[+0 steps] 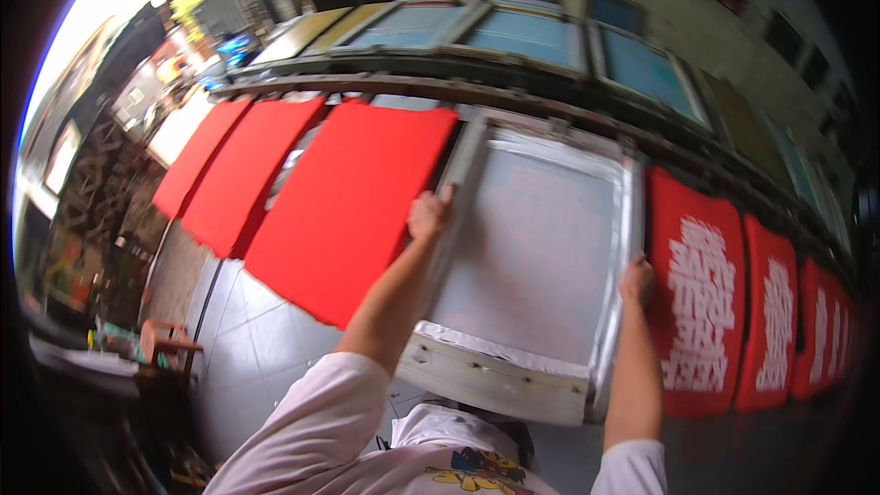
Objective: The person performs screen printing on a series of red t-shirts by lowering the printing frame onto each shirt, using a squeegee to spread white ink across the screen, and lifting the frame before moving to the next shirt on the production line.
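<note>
A screen printing frame [541,247] with pale mesh and silvery taped edges lies in front of me, its near end toward my body. My left hand [431,212] grips its left rail, fingers wrapped over the edge. On the opposite rail, lower down, my right hand [637,280] is closed around the frame's side. Whatever lies beneath the mesh shows only as a faint reddish tint. Close by my left hand is a plain red cloth panel [344,211] stretched flat. Just beyond my right hand, a red panel with white printed lettering [694,298] hangs over its board.
More plain red panels [252,179] continue to the left, and printed red panels [770,312] to the right. Behind runs a dark rail [385,87], with several blue-meshed screens [522,37] leaning beyond it. An orange-brown stool [170,346] stands on the tiled floor [243,325] at lower left.
</note>
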`<state>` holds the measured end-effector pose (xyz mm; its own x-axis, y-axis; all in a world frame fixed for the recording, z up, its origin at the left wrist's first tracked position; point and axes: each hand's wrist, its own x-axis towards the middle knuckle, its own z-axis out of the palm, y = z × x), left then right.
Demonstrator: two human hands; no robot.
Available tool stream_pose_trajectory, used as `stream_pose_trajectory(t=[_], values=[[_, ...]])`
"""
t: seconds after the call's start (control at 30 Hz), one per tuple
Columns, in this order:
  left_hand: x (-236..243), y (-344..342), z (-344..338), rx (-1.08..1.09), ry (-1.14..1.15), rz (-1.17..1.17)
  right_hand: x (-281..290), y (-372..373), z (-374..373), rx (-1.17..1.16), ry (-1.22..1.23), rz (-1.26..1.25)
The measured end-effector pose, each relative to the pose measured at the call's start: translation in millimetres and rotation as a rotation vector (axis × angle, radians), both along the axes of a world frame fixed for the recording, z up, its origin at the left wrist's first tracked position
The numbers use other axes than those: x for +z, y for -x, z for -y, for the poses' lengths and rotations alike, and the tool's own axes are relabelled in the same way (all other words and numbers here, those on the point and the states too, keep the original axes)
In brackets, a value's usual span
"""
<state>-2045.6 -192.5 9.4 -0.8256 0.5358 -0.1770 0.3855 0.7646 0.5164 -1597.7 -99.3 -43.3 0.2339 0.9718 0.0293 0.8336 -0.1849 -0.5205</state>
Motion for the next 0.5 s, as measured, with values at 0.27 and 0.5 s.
stream_pose_trajectory(t=[0.27, 0.5], values=[[-6, 10, 8, -0.073, -0.062, -0.045, 41, 31, 18, -0.111, 0.0, -0.044], [-7, 13, 11, -0.129, -0.082, -0.06, 55, 36, 27, -0.16, 0.096, -0.082]])
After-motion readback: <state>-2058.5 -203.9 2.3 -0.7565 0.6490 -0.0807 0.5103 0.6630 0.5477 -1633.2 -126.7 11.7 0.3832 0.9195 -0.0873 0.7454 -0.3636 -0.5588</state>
